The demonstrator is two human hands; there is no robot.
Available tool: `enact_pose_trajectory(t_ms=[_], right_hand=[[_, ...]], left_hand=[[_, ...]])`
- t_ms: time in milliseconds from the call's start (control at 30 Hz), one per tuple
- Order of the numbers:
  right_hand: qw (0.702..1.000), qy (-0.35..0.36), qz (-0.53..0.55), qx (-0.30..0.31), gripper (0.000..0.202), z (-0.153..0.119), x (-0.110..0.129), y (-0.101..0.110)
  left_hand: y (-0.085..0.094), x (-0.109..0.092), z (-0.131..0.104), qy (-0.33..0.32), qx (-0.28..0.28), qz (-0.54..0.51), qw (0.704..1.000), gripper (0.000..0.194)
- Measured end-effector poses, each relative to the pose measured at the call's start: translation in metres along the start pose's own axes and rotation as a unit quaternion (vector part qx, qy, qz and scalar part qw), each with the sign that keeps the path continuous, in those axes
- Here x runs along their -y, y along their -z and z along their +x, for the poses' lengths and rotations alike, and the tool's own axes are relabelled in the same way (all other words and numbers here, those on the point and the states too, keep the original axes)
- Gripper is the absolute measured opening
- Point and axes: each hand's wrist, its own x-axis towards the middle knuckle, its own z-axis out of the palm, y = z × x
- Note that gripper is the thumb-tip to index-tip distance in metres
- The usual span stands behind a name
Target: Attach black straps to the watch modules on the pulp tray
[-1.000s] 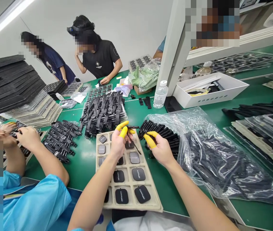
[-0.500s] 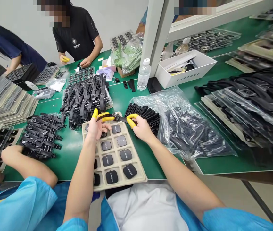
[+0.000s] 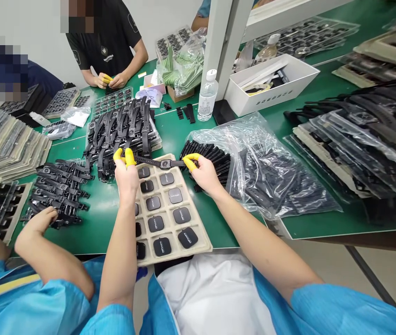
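A black smartwatch (image 3: 165, 164) hangs stretched out, face up, over the far end of a beige compartment tray (image 3: 203, 235). My left hand (image 3: 127, 174), with yellow finger covers, is closed at the far end of its left strap. My right hand (image 3: 203, 173), also in yellow covers, pinches the shorter strap on the other side. Below, the tray holds several dark square pieces (image 3: 162, 246) with pale lettering, one per compartment; my left forearm hides part of its left column.
Strapped watches (image 3: 124, 125) lie piled on trays ahead, with another pile (image 3: 60, 188) at left near a co-worker's hand (image 3: 41, 225). Black straps (image 3: 215, 165) and a plastic bag (image 3: 271, 177) are at right. A bottle (image 3: 207, 97) stands by the post.
My left hand has moved left, away from the watch body, and the strap is now drawn out straight. The watch face has turned upward. My right hand keeps its pinch.
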Motion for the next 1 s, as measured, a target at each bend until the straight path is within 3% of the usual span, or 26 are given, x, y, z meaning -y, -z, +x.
enact_pose_trajectory(t_ms=[133,267,400,500,700,800,1000], right_hand=[[0.999,0.030,-0.029,0.007,0.025,-0.001,-0.001,0.000],[0.986,0.094,-0.137,0.000,0.021,-0.005,0.001,0.005],[0.972,0.125,-0.197,-0.014,0.025,-0.008,0.004,0.010],[0.971,0.132,-0.197,-0.017,0.029,-0.007,0.004,0.012],[0.975,0.128,-0.179,0.003,0.032,-0.007,0.000,0.012],[0.974,0.133,-0.179,0.044,0.034,-0.009,0.004,0.014],[0.962,0.154,-0.209,0.083,0.019,-0.011,0.012,0.016]], left_hand=[[-0.001,-0.003,-0.001,-0.061,-0.031,0.108,0.992,0.050],[-0.010,0.004,-0.003,-0.158,0.038,0.192,0.968,0.032],[-0.018,0.008,-0.009,-0.193,0.123,0.324,0.918,0.042],[-0.019,0.006,-0.014,-0.193,0.139,0.377,0.895,0.049],[-0.018,-0.001,-0.020,-0.181,0.136,0.400,0.888,0.051],[-0.018,0.001,-0.020,-0.184,0.134,0.392,0.891,0.053],[-0.019,0.002,-0.018,-0.201,0.128,0.356,0.903,0.059]])
